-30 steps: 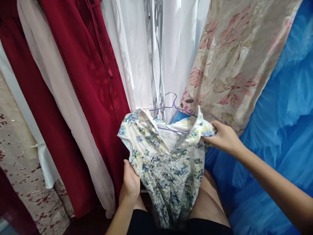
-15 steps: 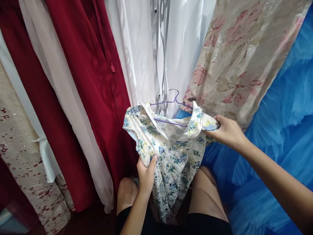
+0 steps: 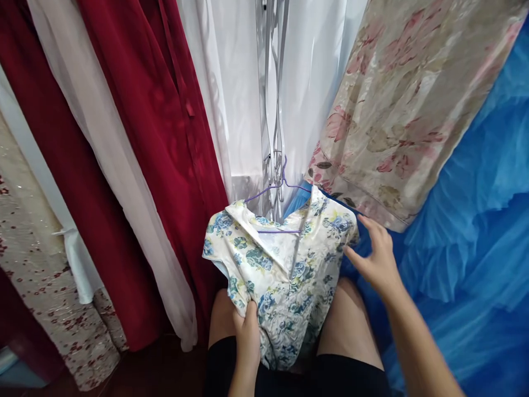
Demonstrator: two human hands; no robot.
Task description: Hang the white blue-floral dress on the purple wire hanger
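Observation:
A white dress with blue and green flowers (image 3: 285, 292) hangs in front of my lap on a purple wire hanger (image 3: 284, 179), its collar spread in a V. My left hand (image 3: 247, 333) pinches the side of the dress below the armhole, thumb on top of the cloth. Close to the other sleeve, my right hand (image 3: 376, 256) has its thumb and fingers apart, the fingertips beside the sleeve edge. The hanger's shoulders sit inside the neckline, and its lower bar shows across the neck opening.
Dark red cloth (image 3: 136, 138) and pale sheer cloth (image 3: 103, 143) hang at the left. White cloth (image 3: 239, 99) with silvery ribbons (image 3: 273, 94) is straight ahead. A beige floral garment (image 3: 384, 110) and ruffled blue tulle (image 3: 475, 248) fill the right side.
My right hand has let go of the sleeve and opened. The dress and my left hand have come lower, and the hanger's hook has shifted left.

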